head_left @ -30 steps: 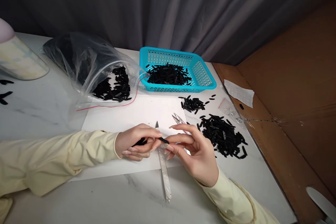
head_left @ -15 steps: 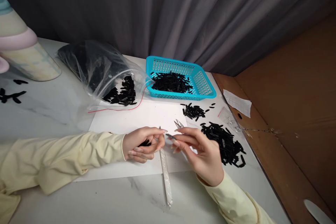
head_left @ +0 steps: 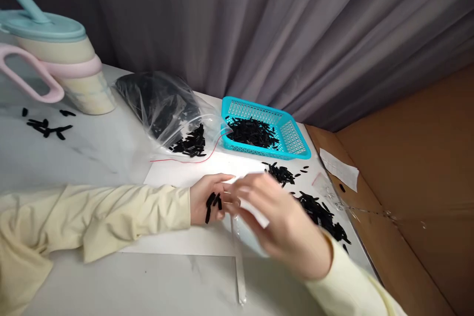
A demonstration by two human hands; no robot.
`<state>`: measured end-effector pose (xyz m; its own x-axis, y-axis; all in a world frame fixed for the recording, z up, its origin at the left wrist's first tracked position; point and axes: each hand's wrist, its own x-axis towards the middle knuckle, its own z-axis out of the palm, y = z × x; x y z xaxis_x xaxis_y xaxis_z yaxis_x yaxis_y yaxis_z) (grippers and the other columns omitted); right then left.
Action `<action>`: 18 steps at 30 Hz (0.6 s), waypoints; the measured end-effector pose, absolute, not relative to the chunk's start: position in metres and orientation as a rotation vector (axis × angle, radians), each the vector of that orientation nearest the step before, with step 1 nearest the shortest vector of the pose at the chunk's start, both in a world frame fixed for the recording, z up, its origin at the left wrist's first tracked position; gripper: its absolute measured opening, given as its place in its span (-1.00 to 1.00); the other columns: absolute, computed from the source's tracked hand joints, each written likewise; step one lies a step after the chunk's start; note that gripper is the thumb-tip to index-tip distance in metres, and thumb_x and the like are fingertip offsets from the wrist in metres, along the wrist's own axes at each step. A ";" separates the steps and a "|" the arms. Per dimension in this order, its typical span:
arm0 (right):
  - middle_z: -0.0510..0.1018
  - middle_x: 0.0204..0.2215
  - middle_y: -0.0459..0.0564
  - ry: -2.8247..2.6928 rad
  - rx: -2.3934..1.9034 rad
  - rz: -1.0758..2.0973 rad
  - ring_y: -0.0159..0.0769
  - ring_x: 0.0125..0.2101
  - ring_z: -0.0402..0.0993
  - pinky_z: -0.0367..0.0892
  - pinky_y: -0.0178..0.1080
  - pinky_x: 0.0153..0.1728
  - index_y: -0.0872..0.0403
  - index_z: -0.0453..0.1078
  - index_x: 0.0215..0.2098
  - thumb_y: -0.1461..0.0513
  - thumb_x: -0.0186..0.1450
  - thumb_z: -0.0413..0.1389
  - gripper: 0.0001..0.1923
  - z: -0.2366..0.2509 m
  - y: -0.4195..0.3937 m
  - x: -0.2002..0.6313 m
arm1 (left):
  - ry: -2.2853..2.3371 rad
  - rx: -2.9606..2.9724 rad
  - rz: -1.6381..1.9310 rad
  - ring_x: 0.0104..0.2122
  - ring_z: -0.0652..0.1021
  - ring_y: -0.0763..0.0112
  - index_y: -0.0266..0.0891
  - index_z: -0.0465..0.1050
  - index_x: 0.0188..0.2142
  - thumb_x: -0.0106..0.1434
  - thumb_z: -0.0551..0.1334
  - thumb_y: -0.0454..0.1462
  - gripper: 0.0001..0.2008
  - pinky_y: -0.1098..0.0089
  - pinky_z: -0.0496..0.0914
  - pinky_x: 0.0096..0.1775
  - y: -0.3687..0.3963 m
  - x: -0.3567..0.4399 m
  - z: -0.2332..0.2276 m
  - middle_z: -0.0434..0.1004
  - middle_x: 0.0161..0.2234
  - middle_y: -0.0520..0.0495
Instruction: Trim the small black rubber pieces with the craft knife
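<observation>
Left hand (head_left: 208,198) is rested on the white sheet (head_left: 177,243), fingers curled around several small black strips (head_left: 213,203). Right hand (head_left: 285,229), just beside it, is motion-blurred over a thin clear strip (head_left: 240,276); its grip cannot be told. Sorting or feeding of single pieces is judged underway; a fine pinch is called for next. Loose black pieces (head_left: 322,215) are heaped to the right.

Soft, even light from above; the right hand (head_left: 285,227) is motion-blurred, and edges bow with wide-angle distortion.

Left hand (head_left: 207,198) cups black pieces (head_left: 213,203) — right hand (head_left: 285,227) blurred.
</observation>
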<state>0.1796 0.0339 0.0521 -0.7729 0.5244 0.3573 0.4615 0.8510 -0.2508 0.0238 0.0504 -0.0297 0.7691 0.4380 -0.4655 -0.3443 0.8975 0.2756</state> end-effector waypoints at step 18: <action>0.54 -0.46 -0.03 -1.918 -0.831 0.812 -0.29 -0.37 0.41 0.32 -0.21 -0.36 0.05 0.48 -0.33 0.34 0.23 0.12 -0.89 0.010 0.000 0.182 | 0.541 0.321 0.378 -0.62 0.45 0.45 -0.33 0.31 -0.56 0.02 0.26 -0.14 -0.73 0.52 0.27 -0.64 0.047 0.030 -0.033 0.39 -0.62 0.00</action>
<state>0.1819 0.0005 0.0103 -0.3996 0.7976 0.4519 0.2304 0.5645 -0.7927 0.0301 0.0469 -0.0331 0.7922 0.4276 -0.4354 -0.2616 0.8825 0.3908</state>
